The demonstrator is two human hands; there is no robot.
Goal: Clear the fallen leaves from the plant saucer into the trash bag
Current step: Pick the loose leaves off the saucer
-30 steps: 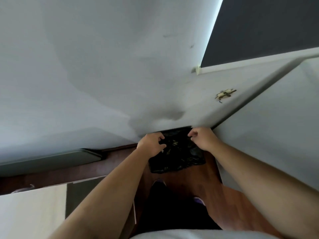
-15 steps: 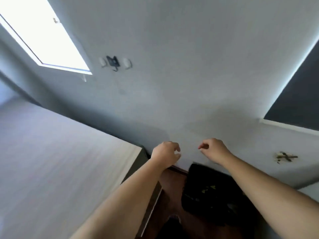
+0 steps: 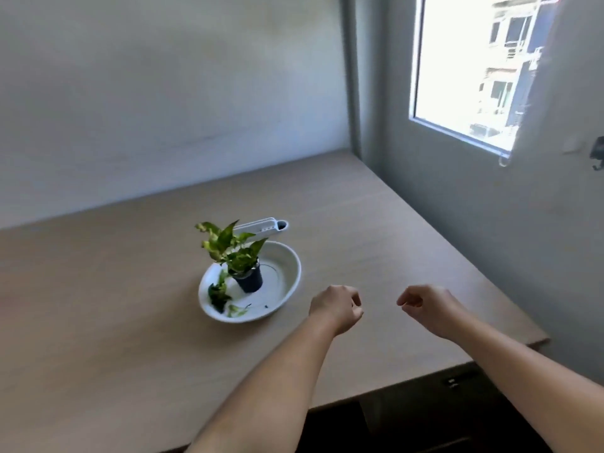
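A white plant saucer (image 3: 287, 276) sits on the light wooden table (image 3: 130, 322). A small black pot with a green variegated plant (image 3: 250, 281) stands in it. Fallen leaves (image 3: 219, 294) lie in the saucer's left and front part. My left hand (image 3: 336, 307) hovers just right of the saucer, fingers loosely curled, holding nothing. My right hand (image 3: 425, 304) hovers further right over the table, fingers also loosely curled and empty. The trash bag is out of view.
A white dustpan-like tool (image 3: 261, 227) lies behind the saucer. Walls close the table at the back and right, with a window (image 3: 470, 67) on the right wall. The table's front edge (image 3: 425, 377) drops to a dark space below.
The view has swung from the black trash bag on the floor up to the table. Both hands have let go of the bag and now hover empty near the saucer.
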